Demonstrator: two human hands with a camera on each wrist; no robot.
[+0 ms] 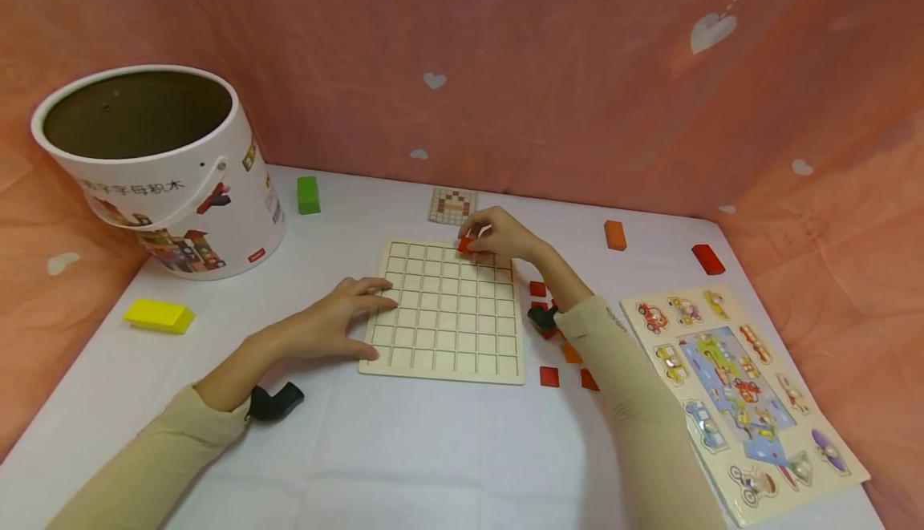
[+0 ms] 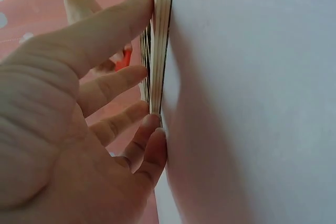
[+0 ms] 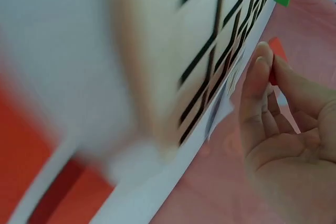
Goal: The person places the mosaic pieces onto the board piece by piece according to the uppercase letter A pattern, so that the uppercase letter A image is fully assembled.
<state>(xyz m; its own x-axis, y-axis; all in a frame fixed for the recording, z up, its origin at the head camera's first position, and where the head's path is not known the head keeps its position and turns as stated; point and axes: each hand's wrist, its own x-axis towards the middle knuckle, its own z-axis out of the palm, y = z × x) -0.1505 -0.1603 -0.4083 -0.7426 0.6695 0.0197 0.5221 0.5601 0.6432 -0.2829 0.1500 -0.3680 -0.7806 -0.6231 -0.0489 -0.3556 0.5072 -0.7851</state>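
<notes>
White surface, grid board lying between both hands.
Right hand is pinching a red tile over the board's far edge; left hand, fingers straight, is pressing its near-left edge.

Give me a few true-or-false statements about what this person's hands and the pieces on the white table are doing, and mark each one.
1. The right hand pinches a small red square tile over the far edge of the pale wooden grid board. True.
2. The left hand holds a yellow block. False: the yellow rectangular block lies apart on the table, and the left hand rests with straight fingers against the board's left edge.
3. The grid board's cells are mostly filled with tiles. False: the cells in view are empty.
4. A green block stands beside the white round bucket. True.
5. The vehicle picture puzzle board lies to the right of the person's right arm. True.
</notes>
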